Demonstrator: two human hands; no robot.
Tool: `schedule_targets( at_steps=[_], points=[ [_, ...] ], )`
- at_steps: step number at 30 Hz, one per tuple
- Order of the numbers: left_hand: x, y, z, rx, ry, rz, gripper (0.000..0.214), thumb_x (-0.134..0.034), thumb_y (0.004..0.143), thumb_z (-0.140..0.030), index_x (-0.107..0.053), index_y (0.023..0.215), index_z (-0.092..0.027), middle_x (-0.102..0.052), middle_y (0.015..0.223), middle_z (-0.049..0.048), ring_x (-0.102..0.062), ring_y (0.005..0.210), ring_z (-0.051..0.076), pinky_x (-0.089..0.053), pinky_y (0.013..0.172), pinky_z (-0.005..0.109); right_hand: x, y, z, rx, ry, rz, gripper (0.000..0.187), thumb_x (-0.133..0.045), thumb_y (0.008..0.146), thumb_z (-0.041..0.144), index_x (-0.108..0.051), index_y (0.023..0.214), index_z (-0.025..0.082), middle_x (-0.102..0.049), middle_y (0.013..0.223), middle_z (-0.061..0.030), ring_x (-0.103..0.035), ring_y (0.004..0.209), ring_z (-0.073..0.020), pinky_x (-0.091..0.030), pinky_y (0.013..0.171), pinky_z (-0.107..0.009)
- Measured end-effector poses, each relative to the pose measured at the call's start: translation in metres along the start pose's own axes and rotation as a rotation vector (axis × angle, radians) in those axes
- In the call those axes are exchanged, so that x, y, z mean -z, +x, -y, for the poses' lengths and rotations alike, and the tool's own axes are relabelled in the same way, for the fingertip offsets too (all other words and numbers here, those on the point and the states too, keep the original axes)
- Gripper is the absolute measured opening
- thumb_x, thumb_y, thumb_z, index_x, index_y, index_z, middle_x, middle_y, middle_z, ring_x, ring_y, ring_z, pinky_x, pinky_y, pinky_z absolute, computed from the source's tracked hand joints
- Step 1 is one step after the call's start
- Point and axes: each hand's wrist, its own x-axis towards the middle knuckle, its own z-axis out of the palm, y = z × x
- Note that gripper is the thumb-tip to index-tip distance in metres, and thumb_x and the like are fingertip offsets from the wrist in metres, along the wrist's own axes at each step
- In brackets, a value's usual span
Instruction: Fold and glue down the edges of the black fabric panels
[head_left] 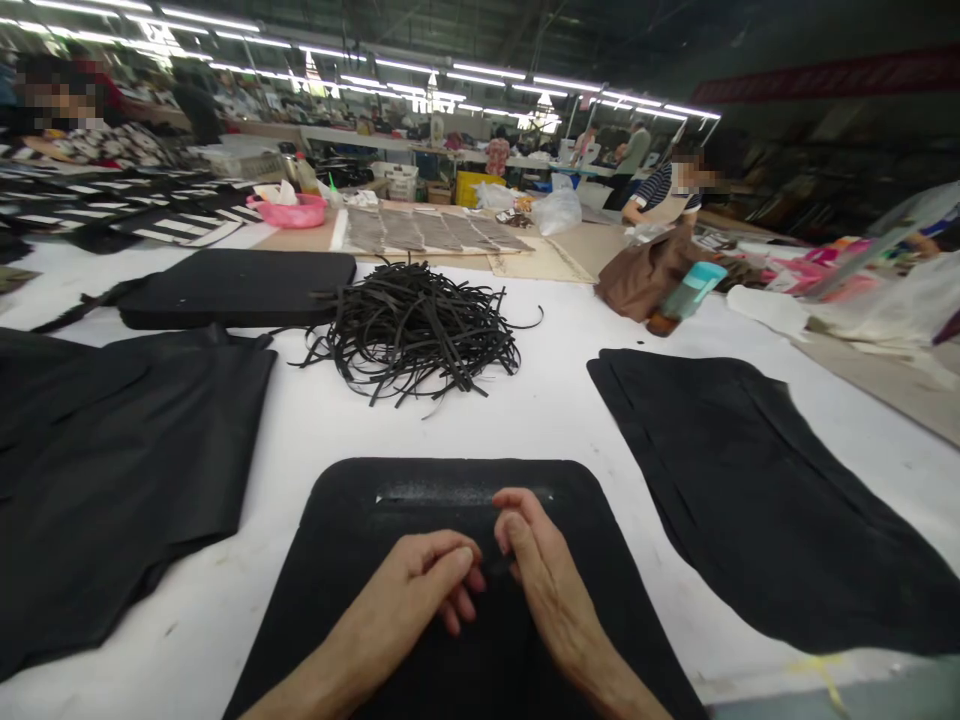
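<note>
The left hand (435, 570) and right hand (541, 570) curl over a black panel (491, 655) flat on the counter (555, 420); whether they pinch anything cannot be told. Strips (427, 335) beyond and sheets (750, 500) alongside seem placed for easy reach.

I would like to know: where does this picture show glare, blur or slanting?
Head view: the ceiling tube lights glow bright white, and a shiny strip shows near the far edge of the black panel; same head view: the distant red banner looks soft and slanted, while the left hand and right hand look clearer.
</note>
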Motion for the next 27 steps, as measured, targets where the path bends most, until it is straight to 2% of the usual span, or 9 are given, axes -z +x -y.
schedule_targets(
  at_steps=[2,4,7,9,12,16,21,24,27],
  points=[
    [-0.004,0.007,0.004,0.059,-0.228,0.033,0.04,-0.051,0.077,-0.051,-0.057,0.084,-0.012,-0.064,0.076,0.0074,-0.057,0.057,0.013,-0.043,0.049,0.022,-0.01,0.001,-0.003,0.042,-0.101,-0.026,0.031,-0.032,0.09,0.041,-0.049,0.106,0.021,-0.05,0.069,0.0024,-0.049,0.06,-0.0124,-0.04,0.053,-0.021],
    [-0.005,0.011,0.01,0.091,-0.311,0.051,0.042,-0.056,0.073,-0.054,-0.056,0.075,-0.012,-0.062,0.068,0.0064,-0.054,0.048,0.011,-0.039,0.042,0.019,-0.018,0.0,-0.007,0.105,-0.188,-0.04,0.029,-0.033,0.089,0.038,-0.051,0.105,0.021,-0.055,0.07,0.0013,-0.052,0.06,-0.0131,-0.04,0.053,-0.021],
    [0.0,0.012,0.014,0.107,-0.209,0.014,0.037,-0.06,0.069,-0.048,-0.051,0.061,-0.014,-0.056,0.053,0.001,-0.045,0.036,0.007,-0.032,0.035,0.017,-0.023,-0.002,-0.011,0.24,-0.316,-0.009,0.027,-0.033,0.089,0.035,-0.056,0.093,0.022,-0.057,0.069,0.0009,-0.052,0.057,-0.0122,-0.037,0.052,-0.021],
    [0.008,0.01,0.014,0.117,-0.065,-0.029,0.033,-0.057,0.07,-0.046,-0.051,0.06,-0.015,-0.052,0.049,-0.0019,-0.041,0.033,0.007,-0.03,0.034,0.018,-0.018,-0.002,-0.013,0.296,-0.405,0.061,0.029,-0.035,0.089,0.035,-0.058,0.079,0.021,-0.056,0.068,0.0013,-0.05,0.058,-0.0114,-0.035,0.053,-0.021],
    [0.031,0.003,0.014,0.068,0.262,-0.116,0.03,-0.049,0.076,-0.041,-0.05,0.06,-0.017,-0.045,0.045,-0.0054,-0.041,0.036,0.008,-0.03,0.037,0.019,0.005,0.004,-0.02,0.178,-0.459,0.188,0.033,-0.041,0.087,0.037,-0.054,0.062,0.019,-0.05,0.06,0.0037,-0.046,0.057,-0.0105,-0.031,0.054,-0.021],
    [0.068,-0.003,0.014,-0.018,0.524,-0.268,0.03,-0.041,0.082,-0.037,-0.048,0.059,-0.018,-0.04,0.043,-0.0069,-0.043,0.041,0.009,-0.031,0.043,0.019,0.05,0.018,-0.036,-0.049,-0.41,0.258,0.029,-0.049,0.082,0.038,-0.054,0.062,0.018,-0.045,0.057,0.0049,-0.04,0.057,-0.0107,-0.029,0.052,-0.021],
    [0.094,0.009,0.012,-0.031,0.429,-0.378,0.022,-0.042,0.079,-0.032,-0.053,0.066,-0.017,-0.049,0.051,-0.0053,-0.046,0.043,0.009,-0.034,0.042,0.019,0.088,0.045,-0.052,-0.039,-0.406,0.223,0.026,-0.047,0.08,0.039,-0.058,0.067,0.019,-0.048,0.06,0.0029,-0.045,0.061,-0.0139,-0.033,0.056,-0.023],
    [0.102,0.023,0.012,-0.008,0.326,-0.435,0.017,-0.045,0.073,-0.029,-0.055,0.071,-0.015,-0.056,0.059,-0.0026,-0.048,0.042,0.008,-0.034,0.037,0.018,0.098,0.062,-0.059,-0.064,-0.388,0.194,0.026,-0.047,0.079,0.042,-0.061,0.079,0.02,-0.053,0.065,0.0009,-0.048,0.063,-0.0156,-0.035,0.058,-0.025],
    [0.107,0.033,0.015,0.034,0.287,-0.482,0.015,-0.047,0.07,-0.027,-0.054,0.07,-0.014,-0.057,0.059,-0.0013,-0.049,0.039,0.008,-0.032,0.033,0.017,0.103,0.075,-0.064,-0.116,-0.35,0.182,0.027,-0.048,0.076,0.043,-0.061,0.078,0.02,-0.054,0.065,0.0001,-0.047,0.058,-0.0145,-0.035,0.055,-0.026]
  ],
)
